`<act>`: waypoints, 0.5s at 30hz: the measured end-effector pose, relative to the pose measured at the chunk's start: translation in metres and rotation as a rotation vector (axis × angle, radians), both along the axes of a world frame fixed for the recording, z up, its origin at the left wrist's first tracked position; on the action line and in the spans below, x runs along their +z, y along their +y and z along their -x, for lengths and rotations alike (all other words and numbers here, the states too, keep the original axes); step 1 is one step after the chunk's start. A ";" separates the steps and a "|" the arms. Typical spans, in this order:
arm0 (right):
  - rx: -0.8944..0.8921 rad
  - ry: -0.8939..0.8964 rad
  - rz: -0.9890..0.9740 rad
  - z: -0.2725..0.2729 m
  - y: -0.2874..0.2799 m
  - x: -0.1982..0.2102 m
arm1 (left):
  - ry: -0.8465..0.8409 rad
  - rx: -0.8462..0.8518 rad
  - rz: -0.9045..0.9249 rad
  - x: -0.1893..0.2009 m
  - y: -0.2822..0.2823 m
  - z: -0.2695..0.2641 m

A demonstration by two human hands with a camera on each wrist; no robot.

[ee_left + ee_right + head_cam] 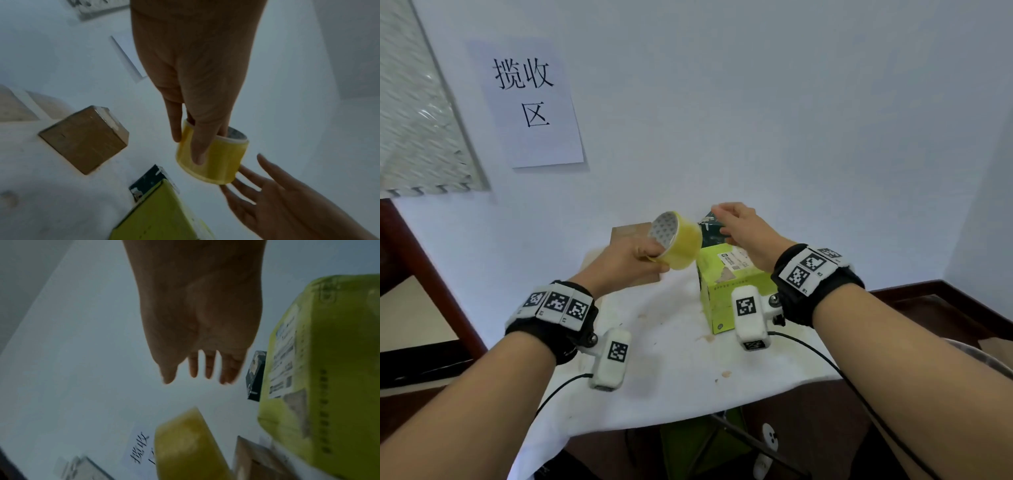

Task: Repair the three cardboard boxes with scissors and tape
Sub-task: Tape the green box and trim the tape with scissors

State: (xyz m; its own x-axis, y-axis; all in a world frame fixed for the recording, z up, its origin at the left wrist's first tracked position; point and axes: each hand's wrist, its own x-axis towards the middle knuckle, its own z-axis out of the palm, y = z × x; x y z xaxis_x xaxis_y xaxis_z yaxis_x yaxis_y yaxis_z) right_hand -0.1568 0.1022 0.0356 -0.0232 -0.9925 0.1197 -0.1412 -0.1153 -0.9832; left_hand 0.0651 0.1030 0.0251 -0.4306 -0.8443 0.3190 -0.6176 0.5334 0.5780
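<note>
The left hand [631,255] holds the roll of yellow tape [677,241] up above the surface [671,359], its fingers [198,146] curled round the roll, some inside the core and others on the outside. The right hand [746,229] hovers just beside the roll with fingers [273,168] straight and spread, holding nothing. Below it stands the green box [726,291]; a dark box [710,229] sits behind that, and a brown cardboard box [84,138] lies to the left.
</note>
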 end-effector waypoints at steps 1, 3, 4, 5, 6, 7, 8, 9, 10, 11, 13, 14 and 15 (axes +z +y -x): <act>0.060 -0.042 -0.061 0.001 0.001 0.003 | 0.026 -0.029 0.030 0.003 0.000 0.004; 0.189 -0.212 -0.150 0.003 0.005 0.006 | 0.030 -0.050 0.093 0.005 -0.003 0.011; 0.239 -0.295 -0.159 0.005 0.007 0.006 | 0.017 -0.048 0.118 0.006 -0.005 0.014; 0.271 -0.356 -0.155 0.007 0.009 0.007 | 0.001 -0.043 0.130 0.007 -0.007 0.016; 0.286 -0.407 -0.141 0.008 0.011 0.008 | -0.011 -0.038 0.136 0.007 -0.008 0.019; 0.278 -0.444 -0.121 0.009 0.012 0.009 | -0.020 -0.036 0.129 0.008 -0.008 0.021; 0.262 -0.476 -0.093 0.011 0.014 0.009 | -0.019 -0.038 0.117 0.009 -0.007 0.024; 0.240 -0.498 -0.061 0.013 0.015 0.010 | -0.011 -0.043 0.104 0.011 -0.006 0.027; 0.220 -0.518 -0.035 0.014 0.015 0.010 | 0.007 -0.052 0.096 0.011 -0.005 0.031; 0.201 -0.524 -0.018 0.017 0.015 0.010 | 0.036 -0.060 0.084 0.012 -0.004 0.034; 0.172 -0.500 0.004 0.021 0.016 0.009 | 0.101 -0.074 0.044 0.014 -0.002 0.041; 0.165 -0.478 0.014 0.022 0.016 0.008 | 0.113 -0.074 0.030 0.014 -0.002 0.045; 0.160 -0.462 0.026 0.023 0.017 0.008 | 0.112 -0.067 0.023 0.015 -0.001 0.048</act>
